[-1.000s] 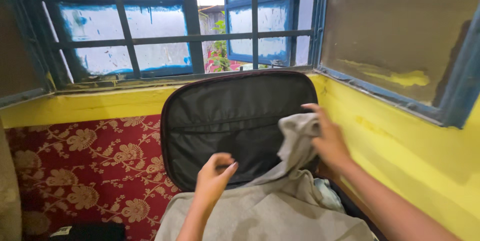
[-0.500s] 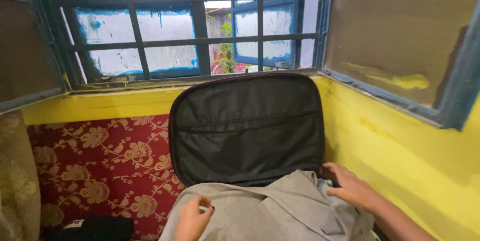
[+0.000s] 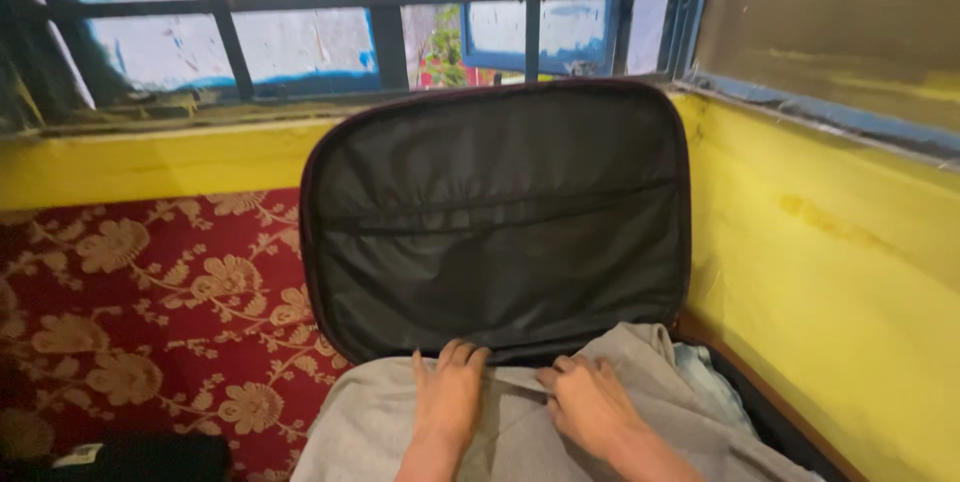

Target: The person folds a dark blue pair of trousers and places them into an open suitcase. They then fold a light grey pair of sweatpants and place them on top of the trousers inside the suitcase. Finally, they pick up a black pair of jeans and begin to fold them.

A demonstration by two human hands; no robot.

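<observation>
Grey garment point(image 3: 640, 412) under left hand point(image 3: 447, 404), right hand point(image 3: 590, 407) — against suitcase lid point(image 3: 500, 212).

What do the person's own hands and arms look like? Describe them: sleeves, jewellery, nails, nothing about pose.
Both the left hand and the right hand are bare: no gloves, rings, watch or bracelets visible. The forearms are uncovered as far as the frame shows, with no sleeves in view. The fingers are slim; nail colour is too small to tell.

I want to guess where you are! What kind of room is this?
Probably a room in a home: an open suitcase leans against a yellow wall under a barred window, beside a red flowered cloth.
</observation>
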